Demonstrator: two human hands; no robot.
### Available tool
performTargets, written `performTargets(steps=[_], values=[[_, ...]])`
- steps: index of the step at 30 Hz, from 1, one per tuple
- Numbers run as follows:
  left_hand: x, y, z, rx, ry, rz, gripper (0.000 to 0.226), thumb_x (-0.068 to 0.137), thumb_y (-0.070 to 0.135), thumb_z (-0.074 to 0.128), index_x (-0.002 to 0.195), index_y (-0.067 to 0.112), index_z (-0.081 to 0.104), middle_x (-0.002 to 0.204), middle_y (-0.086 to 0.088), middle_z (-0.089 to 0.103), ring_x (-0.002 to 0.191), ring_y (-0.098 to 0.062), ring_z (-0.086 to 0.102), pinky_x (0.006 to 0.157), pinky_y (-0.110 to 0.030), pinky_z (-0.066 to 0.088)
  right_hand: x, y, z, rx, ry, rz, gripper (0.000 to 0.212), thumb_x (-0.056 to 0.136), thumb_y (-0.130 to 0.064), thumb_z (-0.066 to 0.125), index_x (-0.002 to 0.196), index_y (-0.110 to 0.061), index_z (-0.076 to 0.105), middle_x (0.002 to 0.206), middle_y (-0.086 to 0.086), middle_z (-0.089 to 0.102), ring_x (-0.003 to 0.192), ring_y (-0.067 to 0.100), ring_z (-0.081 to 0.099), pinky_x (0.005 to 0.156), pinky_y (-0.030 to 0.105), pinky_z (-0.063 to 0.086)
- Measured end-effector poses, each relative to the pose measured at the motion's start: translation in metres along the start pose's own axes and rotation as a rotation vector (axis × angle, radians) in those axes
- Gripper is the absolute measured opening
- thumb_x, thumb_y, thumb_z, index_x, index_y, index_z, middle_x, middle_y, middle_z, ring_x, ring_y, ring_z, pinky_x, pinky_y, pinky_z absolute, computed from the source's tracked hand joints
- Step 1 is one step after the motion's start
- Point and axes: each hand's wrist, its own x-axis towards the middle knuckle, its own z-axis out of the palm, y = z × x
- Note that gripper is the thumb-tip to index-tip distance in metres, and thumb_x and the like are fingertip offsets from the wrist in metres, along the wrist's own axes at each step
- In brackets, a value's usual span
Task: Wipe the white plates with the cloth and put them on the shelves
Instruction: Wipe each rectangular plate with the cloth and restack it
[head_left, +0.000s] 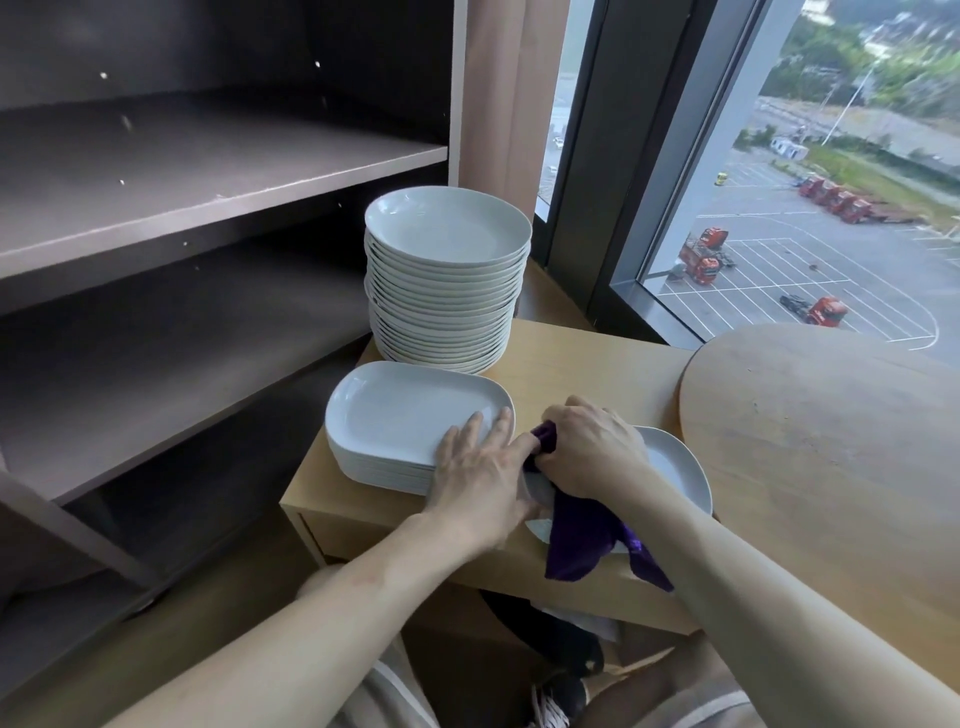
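Observation:
A tall stack of round white plates stands at the back of a small wooden cabinet. In front of it lies a low stack of oblong white plates. My left hand rests with straight fingers on the near right corner of that stack's top plate. My right hand grips a purple cloth over a single white plate on the cabinet's front right. The cloth hangs over the cabinet's front edge.
Dark grey shelves fill the left side, with bare boards at several heights. A round wooden tabletop sits to the right, close to the single plate. A window and a curtain stand behind the cabinet.

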Motion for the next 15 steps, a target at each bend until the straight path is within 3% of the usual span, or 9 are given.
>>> performTargets(steps=[7,15], values=[[0.001,0.000,0.001,-0.024,0.019,-0.014,0.058,0.091,0.060,0.064,0.138,0.035,0.039,0.171,-0.001,0.012,0.156,-0.028,0.006,0.126,-0.049,0.007,-0.007,-0.002,0.010,0.022,0.100,0.044,0.034,0.097,-0.051,0.051,0.117,-0.027,0.063,0.108,-0.002,0.046,0.106,0.026,0.047,0.080,0.036,0.042],[0.000,0.001,-0.002,-0.030,-0.035,-0.034,0.041,0.089,0.062,0.067,0.124,0.041,0.062,0.172,0.002,0.001,0.158,-0.026,0.000,0.126,-0.047,0.001,-0.009,0.010,0.009,0.016,0.166,0.126,0.042,0.096,-0.045,0.057,0.125,-0.017,0.047,0.125,0.005,0.046,0.115,0.031,0.048,0.084,0.039,0.046]])
